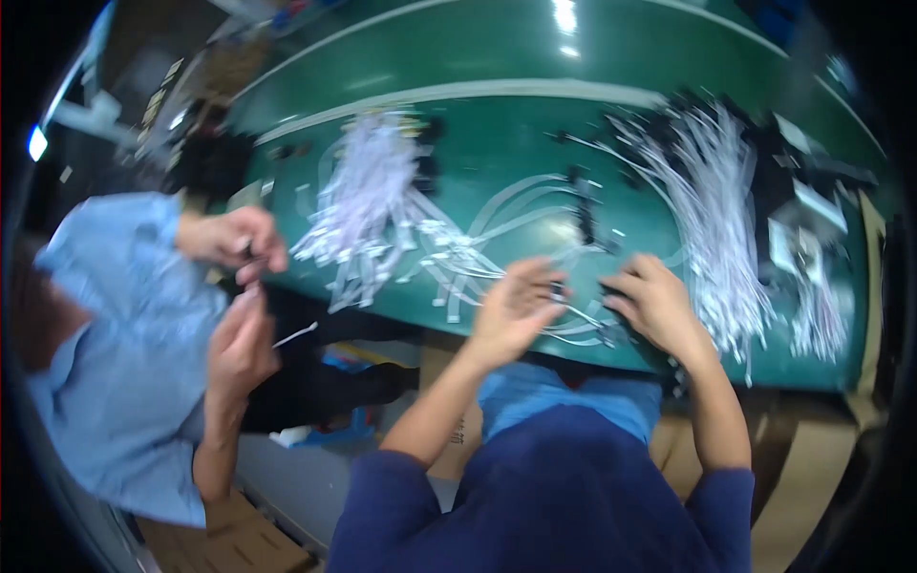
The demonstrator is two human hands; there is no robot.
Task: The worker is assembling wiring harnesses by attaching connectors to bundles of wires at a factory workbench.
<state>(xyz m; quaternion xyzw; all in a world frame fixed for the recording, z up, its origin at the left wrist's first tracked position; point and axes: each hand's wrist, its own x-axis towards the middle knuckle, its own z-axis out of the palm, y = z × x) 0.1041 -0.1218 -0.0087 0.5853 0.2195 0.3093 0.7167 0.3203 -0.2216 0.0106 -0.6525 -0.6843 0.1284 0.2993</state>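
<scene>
Over the near edge of the green table, my left hand [516, 310] pinches a small black connector [557, 290] between thumb and fingers. Facing it, my right hand [657, 304] has its fingers closed round a small dark piece [608, 290], blurred and partly covered by the fingertips. Thin white cables [573, 329] run beneath and between both hands. Just beyond them lies a row of black connectors [583, 210], with white flat cables [516, 199] curving off to its left.
A large bundle of white cables [721, 229] lies to the right, another pile [368, 181] to the left. A smaller bundle [817, 320] sits near the table's [497, 129] right end. At left, a co-worker in a light blue shirt [143, 334] handles a small dark piece.
</scene>
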